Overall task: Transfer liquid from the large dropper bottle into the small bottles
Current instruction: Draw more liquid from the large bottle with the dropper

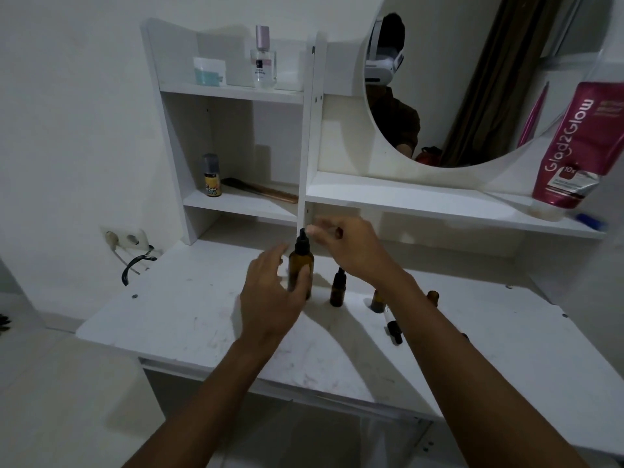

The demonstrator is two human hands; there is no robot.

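The large amber dropper bottle (301,265) stands upright with its black dropper cap on, near the middle of the white desk (202,319). My left hand (270,295) wraps it from the left, thumb across its front. My right hand (347,246) hovers just right of the cap, its blurred fingertips apart beside the cap's top. One small amber bottle (337,290) with a black cap stands to the right. Two uncapped small bottles (377,300) (433,296) are partly hidden by my right forearm. A loose dropper (393,327) lies on the desk.
White shelves rise behind the desk, holding a perfume bottle (263,59), a jar (208,71), a small yellow bottle (212,179) and a comb (260,190). A round mirror (472,79) and a pink tube (574,146) are at right. A wall socket with a black cable (135,261) is at left.
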